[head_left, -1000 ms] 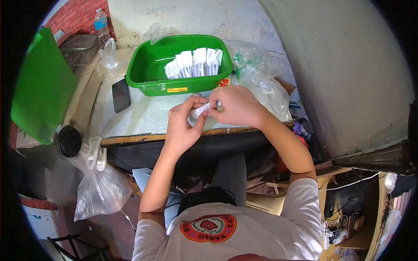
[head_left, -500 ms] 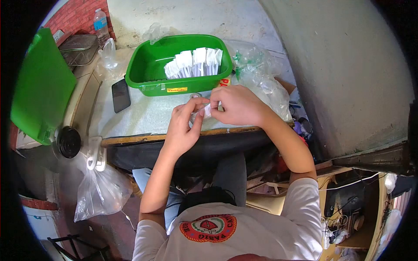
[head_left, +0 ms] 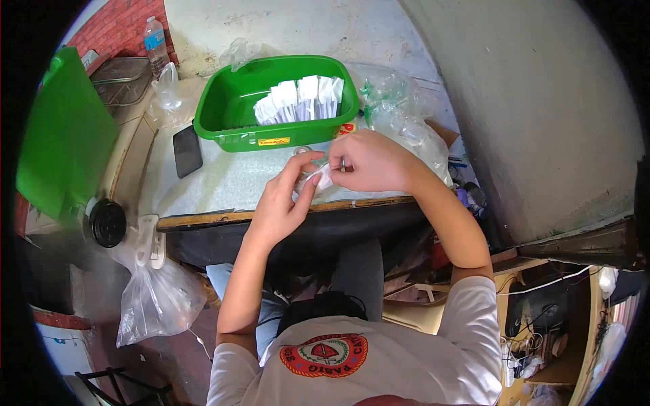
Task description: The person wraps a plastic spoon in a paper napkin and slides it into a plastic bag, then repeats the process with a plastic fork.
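Observation:
Over the front of the table, both hands meet at a small white packet [head_left: 323,178] that looks like paper or plastic. My left hand [head_left: 283,193] has its thumb and fingers curved around the packet's left side, thumb against it. From the right, my right hand [head_left: 369,161] pinches its upper right end; the fingertips are partly hidden behind the knuckles. Just beyond the fingers lies what looks like a small roll of clear tape [head_left: 302,150], mostly covered. Behind the hands, a green basin [head_left: 233,141] holds a row of several similar white packets [head_left: 301,101] standing on edge.
A black phone [head_left: 187,151] lies left of the basin. Clear plastic bags [head_left: 406,132] pile up at the right, beside a grey wall. A water bottle [head_left: 156,42] stands at the back left. A clear bag [head_left: 159,298] hangs from the table's left front corner.
The white packet has turned slightly and shows more of its surface between the fingers. My left fingers have spread a little; my right hand has shifted only slightly.

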